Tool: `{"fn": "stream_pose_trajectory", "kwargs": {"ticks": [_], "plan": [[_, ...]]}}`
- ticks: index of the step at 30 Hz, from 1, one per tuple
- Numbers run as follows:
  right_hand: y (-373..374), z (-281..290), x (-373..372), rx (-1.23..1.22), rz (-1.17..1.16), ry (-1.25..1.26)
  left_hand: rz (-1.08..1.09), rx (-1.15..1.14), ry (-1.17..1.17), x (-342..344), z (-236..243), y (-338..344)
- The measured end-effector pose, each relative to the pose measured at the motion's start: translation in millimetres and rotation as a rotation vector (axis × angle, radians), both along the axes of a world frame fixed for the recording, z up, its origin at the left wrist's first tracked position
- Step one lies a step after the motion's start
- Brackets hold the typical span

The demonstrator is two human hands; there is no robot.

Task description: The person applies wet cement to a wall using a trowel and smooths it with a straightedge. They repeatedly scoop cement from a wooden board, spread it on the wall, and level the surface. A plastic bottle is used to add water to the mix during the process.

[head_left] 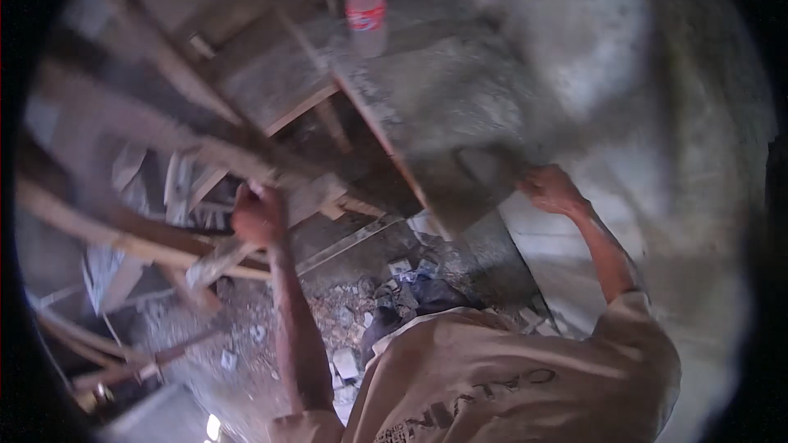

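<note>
My left hand is closed, among rough timbers, close to a wooden beam. Whether it grips the wood or some small thing is hidden. On the right, my right hand is curled closed at the edge of a grey concrete slab, beside the wall. A flat grey, blade-like shape lies just left of its fingers, too blurred to name. At the far end of the slab stands an upright clear plastic bottle with a red label and red cap.
Crossing timbers fill the left side. A board edges the slab above a dark gap. Below lies a floor strewn with rubble. A grey plastered wall rises at the right.
</note>
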State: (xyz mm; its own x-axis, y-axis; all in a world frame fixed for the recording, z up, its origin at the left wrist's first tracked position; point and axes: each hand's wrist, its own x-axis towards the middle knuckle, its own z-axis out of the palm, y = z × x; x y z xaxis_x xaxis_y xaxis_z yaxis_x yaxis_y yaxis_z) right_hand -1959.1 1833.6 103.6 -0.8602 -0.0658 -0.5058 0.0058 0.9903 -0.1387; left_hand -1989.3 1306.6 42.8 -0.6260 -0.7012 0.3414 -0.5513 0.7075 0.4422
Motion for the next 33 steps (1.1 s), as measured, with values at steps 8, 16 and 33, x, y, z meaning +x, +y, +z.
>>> {"fn": "stream_pose_trajectory", "kwargs": {"ticks": [8, 16, 33], "plan": [[148, -107, -103, 0.0, -0.081, 0.377, -0.203, 0.043, 0.176, -8, -6, 26], [26, 49, -108, 0.04, -0.072, 0.697, -0.086, 0.001, 0.115, 1, -1, 0], [45, 341, -88, -0.903, -0.172, 0.768, -0.112, 0.067, 0.215, 9, 19, 7]]}}
